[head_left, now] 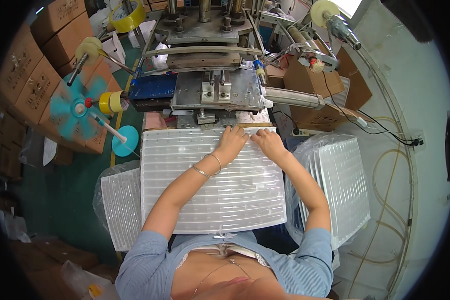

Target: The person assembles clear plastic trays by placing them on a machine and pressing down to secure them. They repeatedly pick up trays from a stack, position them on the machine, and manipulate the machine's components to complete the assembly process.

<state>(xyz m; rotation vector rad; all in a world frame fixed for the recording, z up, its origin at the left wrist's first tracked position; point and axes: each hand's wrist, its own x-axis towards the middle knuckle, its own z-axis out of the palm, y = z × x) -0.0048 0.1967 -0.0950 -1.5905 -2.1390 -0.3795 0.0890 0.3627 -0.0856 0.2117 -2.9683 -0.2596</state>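
My left hand point(231, 140) lies on the far edge of the tray point(210, 180), fingers curled loosely and touching it. The tray is clear ribbed plastic with rows of narrow slots, lying flat on my lap just below the press point(212, 80). My right hand point(267, 142) rests beside the left, fingers bent down on the same edge. I cannot tell what fills the slots.
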